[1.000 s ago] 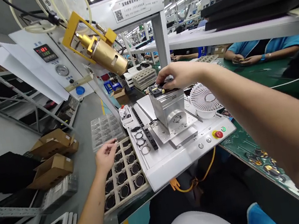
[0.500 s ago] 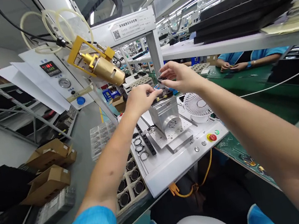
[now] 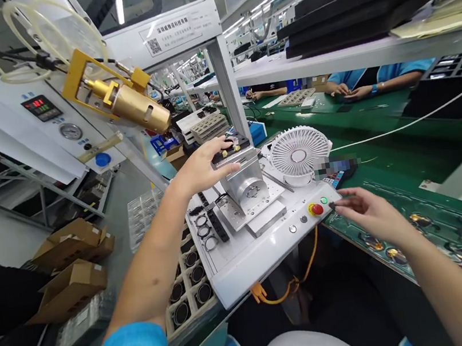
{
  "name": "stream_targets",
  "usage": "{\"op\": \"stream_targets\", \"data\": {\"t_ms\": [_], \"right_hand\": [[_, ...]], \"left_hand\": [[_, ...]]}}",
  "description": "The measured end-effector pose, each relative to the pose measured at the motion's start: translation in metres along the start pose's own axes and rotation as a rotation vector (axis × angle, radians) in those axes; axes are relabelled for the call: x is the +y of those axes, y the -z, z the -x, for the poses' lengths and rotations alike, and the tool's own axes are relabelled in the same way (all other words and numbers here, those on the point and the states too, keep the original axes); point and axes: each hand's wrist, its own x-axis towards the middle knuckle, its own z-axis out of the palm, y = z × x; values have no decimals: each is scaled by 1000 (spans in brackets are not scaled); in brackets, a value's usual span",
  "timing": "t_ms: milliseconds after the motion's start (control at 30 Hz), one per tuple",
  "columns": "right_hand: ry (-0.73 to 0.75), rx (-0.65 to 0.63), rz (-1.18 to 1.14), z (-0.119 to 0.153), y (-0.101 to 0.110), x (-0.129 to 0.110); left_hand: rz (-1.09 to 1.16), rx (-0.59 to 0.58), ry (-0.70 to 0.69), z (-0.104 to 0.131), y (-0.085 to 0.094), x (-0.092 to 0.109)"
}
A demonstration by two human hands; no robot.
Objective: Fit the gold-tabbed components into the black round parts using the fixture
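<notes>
My left hand (image 3: pixel 202 168) reaches over the metal fixture block (image 3: pixel 246 179), thumb and fingers spread apart. Its fingertips lie at the black holder (image 3: pixel 233 148) on top of the block; whether they press on a part there I cannot tell. To the right, my right hand (image 3: pixel 369 213) is beside the corner of the white machine base (image 3: pixel 250 271), close to the green-lit button (image 3: pixel 324 200). A small dark piece (image 3: pixel 332 206) shows at its pinched thumb and forefinger; its kind cannot be made out.
A brass dispensing head (image 3: pixel 141 110) hangs at upper left. A white fan (image 3: pixel 299 154) and a red emergency-stop button (image 3: pixel 317 209) are near the block. Rings (image 3: pixel 210 242) lie left of it, beside a tray of round parts (image 3: pixel 208 309). Clear trays (image 3: pixel 432 241) lie at right; co-workers sit beyond.
My right hand has moved from above the fixture down and right to the base's corner, carrying a small dark piece. My left hand stays at the fixture, fingers now more spread. The view has shifted.
</notes>
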Motion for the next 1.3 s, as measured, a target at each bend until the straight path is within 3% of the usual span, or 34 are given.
{"op": "stream_targets", "data": {"t_ms": [133, 333, 400, 467, 567, 633, 767, 867, 967, 1067, 1200, 1300], "right_hand": [[-104, -67, 94, 9, -3, 34], [-30, -210, 514, 11, -20, 36], [-19, -214, 647, 12, -26, 38], [1, -199, 746, 15, -30, 41], [32, -191, 849, 18, -36, 42], [32, -179, 900, 16, -38, 39], [-5, -176, 871, 12, -35, 29], [-8, -188, 666, 28, -33, 20], [63, -286, 221, 68, -49, 13], [167, -323, -105, 113, -80, 11], [238, -185, -159, 144, -112, 13], [343, -186, -92, 141, -109, 13]], "left_hand": [[44, -4, -74, -3, -2, -12], [43, -30, -50, 3, -1, -7], [95, 58, -38, 16, -1, 1], [144, 219, -48, 41, -9, 12], [290, 365, -113, 93, -44, 36], [480, 334, -97, 131, -81, 55], [879, 157, 210, 190, -161, 95], [1059, 9, 463, 213, -202, 124], [1365, -26, 607, 223, -226, 143], [1649, 4, 631, 224, -241, 151], [1807, 52, 628, 220, -256, 152], [1840, 70, 666, 218, -262, 151]]}}
